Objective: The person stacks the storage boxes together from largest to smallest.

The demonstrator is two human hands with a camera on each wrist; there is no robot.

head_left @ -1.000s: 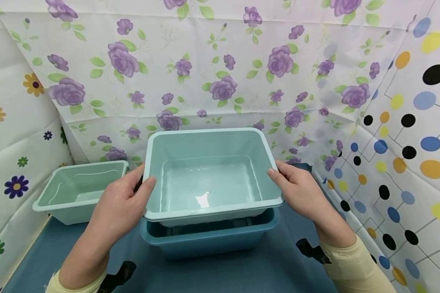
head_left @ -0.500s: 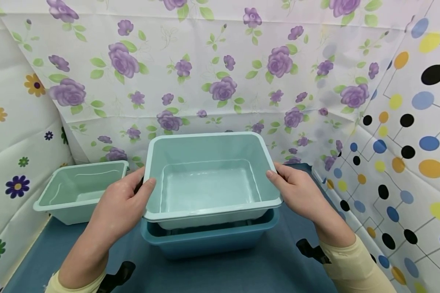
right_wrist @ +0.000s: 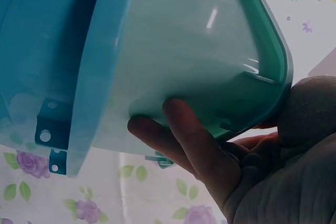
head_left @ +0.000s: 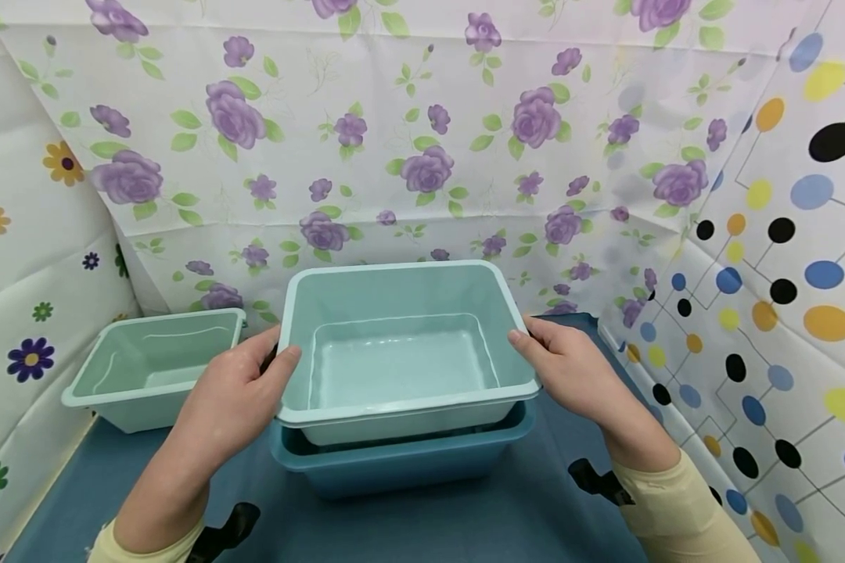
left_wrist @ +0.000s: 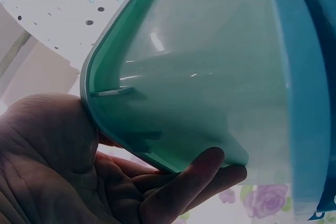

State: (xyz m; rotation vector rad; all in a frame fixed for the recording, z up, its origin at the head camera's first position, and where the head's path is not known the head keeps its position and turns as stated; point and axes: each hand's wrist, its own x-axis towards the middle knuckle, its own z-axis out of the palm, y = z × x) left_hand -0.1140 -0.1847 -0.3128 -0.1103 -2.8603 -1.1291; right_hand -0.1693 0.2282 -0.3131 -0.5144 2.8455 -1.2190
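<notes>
I hold a pale aqua basin [head_left: 403, 289] by its two short sides, my left hand [head_left: 228, 399] on the left rim and my right hand [head_left: 577, 371] on the right. On both sides the grip is closed to the thickness of the rim: each thumb lies over the top edge, while fingers reach underneath along the outer wall, as the wrist views show.

The pale aqua basin sits partly inside a darker blue basin [head_left: 408, 471], its rim well above the lower one and a gap showing between them along the near side. I cannot tell whether its bottom touches anything within. The blue basin stands on the blue-covered desk [head_left: 458, 528], between my forearms and set back from the near edge.

Toward the desk's far left corner stands a smaller pale green basin [head_left: 137, 408], beside my left hand and partly hidden behind it. I wear pale yellow sleeves [head_left: 683, 504], with a black mount [head_left: 598, 482] at each wrist. Past the far edge hangs a purple-flowered curtain [head_left: 426, 102]; along the right edge is a dotted curtain [head_left: 810, 313].
</notes>
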